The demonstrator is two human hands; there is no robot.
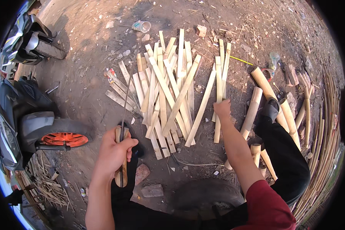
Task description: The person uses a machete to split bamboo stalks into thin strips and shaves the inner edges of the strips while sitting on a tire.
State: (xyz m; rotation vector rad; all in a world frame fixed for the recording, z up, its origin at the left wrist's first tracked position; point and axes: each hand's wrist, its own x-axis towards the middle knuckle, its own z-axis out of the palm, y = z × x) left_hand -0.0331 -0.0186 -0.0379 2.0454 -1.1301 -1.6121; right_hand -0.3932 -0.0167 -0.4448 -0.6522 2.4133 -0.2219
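Note:
My left hand [113,147] is closed round the wooden handle of a long, thin-bladed knife [121,174]. Its blade, seen nearly edge-on, points away from me. Farther forward and to the right, my right hand [223,109] has its fingers closed on a pale split bamboo strip [225,69], in a small group apart from the main pile; the fingertips are partly hidden. Between my hands and beyond them lies a loose heap of split bamboo strips [182,97], crossing one another on the dirt. One strip [201,103] lies slanted between heap and right hand.
Motorbikes [38,119] stand at the left. Uncut bamboo sections [253,109] lie beside my right leg, with long poles [326,142] along the right edge. A tyre [207,193] is below me, stones [152,190] near my left foot, a cup [141,26] beyond the heap.

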